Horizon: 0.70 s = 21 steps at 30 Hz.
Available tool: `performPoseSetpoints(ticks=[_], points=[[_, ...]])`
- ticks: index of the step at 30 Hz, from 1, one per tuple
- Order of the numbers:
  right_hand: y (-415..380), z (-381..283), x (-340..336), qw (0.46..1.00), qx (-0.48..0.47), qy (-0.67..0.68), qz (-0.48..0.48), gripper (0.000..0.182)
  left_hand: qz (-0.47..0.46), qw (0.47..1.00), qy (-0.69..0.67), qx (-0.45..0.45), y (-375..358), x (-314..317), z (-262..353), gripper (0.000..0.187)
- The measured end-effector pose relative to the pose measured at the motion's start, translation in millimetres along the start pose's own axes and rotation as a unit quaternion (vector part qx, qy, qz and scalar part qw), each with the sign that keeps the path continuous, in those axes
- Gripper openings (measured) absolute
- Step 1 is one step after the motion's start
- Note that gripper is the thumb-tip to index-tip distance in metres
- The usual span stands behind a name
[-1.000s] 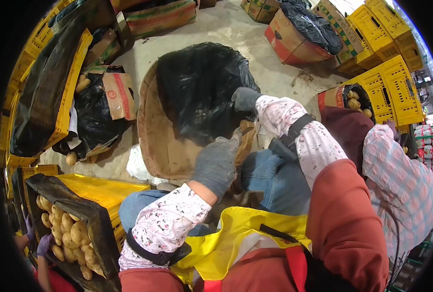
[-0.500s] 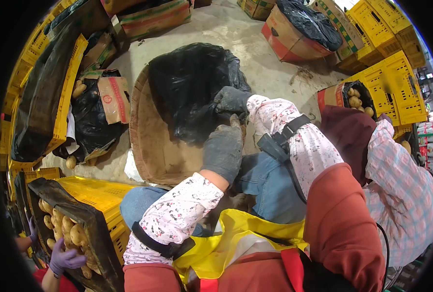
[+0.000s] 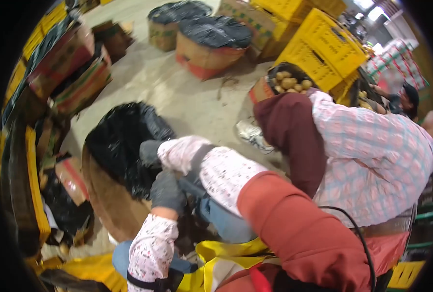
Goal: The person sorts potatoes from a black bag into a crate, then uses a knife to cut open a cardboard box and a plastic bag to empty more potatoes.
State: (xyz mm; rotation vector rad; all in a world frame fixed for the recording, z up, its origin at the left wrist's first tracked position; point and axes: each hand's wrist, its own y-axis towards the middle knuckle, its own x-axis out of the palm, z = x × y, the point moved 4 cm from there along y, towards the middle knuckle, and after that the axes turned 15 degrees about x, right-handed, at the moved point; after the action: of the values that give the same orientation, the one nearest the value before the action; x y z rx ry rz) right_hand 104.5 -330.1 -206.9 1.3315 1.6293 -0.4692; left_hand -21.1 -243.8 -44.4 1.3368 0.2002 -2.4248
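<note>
A black plastic bag [image 3: 129, 141] covers the far part of a brown cardboard box [image 3: 114, 207] in front of my knees. My right hand [image 3: 151, 154], in a dark grey glove, is at the bag's right edge, its fingers closed and partly hidden against the plastic. Just below it is my left hand [image 3: 167, 192], gloved the same way, near the bag's lower right edge. Blur and the glove's dark colour hide what its fingers are doing.
A co-worker in a checked shirt [image 3: 367, 155] bends over on the right, close to my right arm. Beyond are a box of potatoes [image 3: 289, 82], yellow crates [image 3: 323, 46] and bag-lined boxes [image 3: 209, 56]. More boxes [image 3: 73, 63] stand at the left.
The view has swung to the right, so the box and both hands appear further left and more of the co-worker shows. Both hands remain near the bag's right side.
</note>
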Motion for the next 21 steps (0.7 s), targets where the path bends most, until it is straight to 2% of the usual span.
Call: performPoseSetpoints(ticks=[1,2,3,4,5,6,8,9,10,12,13,14,15,16,17,18,19,20,21], points=[[5,19,17,0.995,0.007,0.102,0.001,0.018,0.001,0.999,-0.031,0.012,5,-5,6,0.025],[15,76,80,0.879,-0.222,0.421,0.03,0.02,0.004,0.999,-0.03,0.025,9,-1,6,0.025],[11,33,28,0.992,0.068,0.104,-0.016,0.017,0.005,0.999,-0.04,0.013,10,4,1,0.026],[8,19,12,0.99,0.125,0.031,-0.05,0.015,0.006,0.999,-0.049,-0.001,9,9,-3,0.028],[8,13,5,0.986,0.155,0.003,-0.066,0.012,0.018,0.999,-0.041,0.022,7,8,-1,0.031],[9,10,3,0.983,0.171,-0.017,-0.071,0.01,0.02,0.999,-0.04,0.03,7,9,3,0.031],[10,7,0,0.978,0.188,-0.05,-0.072,0.006,-0.044,0.999,0.012,-0.028,2,13,9,0.031],[11,5,-3,0.978,0.187,-0.067,-0.065,0.005,-0.016,0.999,0.016,-0.028,-5,14,17,0.021],[12,-2,-13,0.978,0.182,-0.086,-0.055,0.006,-0.014,0.999,0.018,-0.024,-10,12,21,0.021],[5,-22,-25,0.968,0.13,-0.214,0.01,0.005,-0.037,0.999,0.016,-0.014,-21,12,26,0.021],[6,-21,-23,0.964,0.19,-0.185,-0.006,0.006,-0.003,0.999,0.003,-0.054,-30,18,18,0.021],[27,7,28,0.957,0.195,-0.215,0.003,0.005,-0.002,0.999,0.004,-0.05,-32,17,14,0.021],[47,36,81,0.949,0.199,-0.245,0.012,0.007,-0.019,1.0,0.009,0.018,-30,16,15,0.022],[60,37,94,0.939,0.204,-0.274,0.02,0.01,-0.037,0.995,0.013,0.086,-29,15,14,0.023],[57,39,104,0.94,0.192,-0.273,0.064,0.009,-0.072,0.994,0.034,0.071,-29,20,6,0.025],[48,9,72,0.94,0.18,-0.271,0.109,0.008,-0.071,0.994,0.033,0.077,-26,18,5,0.025],[44,7,62,0.95,0.198,-0.225,0.093,0.01,-0.091,0.994,0.049,0.043,-24,15,3,0.027],[41,5,52,0.957,0.216,-0.179,0.078,0.021,-0.11,0.992,0.065,0.009,-24,11,2,0.029],[51,20,72,0.961,0.209,-0.178,0.048,0.011,-0.091,0.994,0.052,-0.036,-26,5,3,0.033]])
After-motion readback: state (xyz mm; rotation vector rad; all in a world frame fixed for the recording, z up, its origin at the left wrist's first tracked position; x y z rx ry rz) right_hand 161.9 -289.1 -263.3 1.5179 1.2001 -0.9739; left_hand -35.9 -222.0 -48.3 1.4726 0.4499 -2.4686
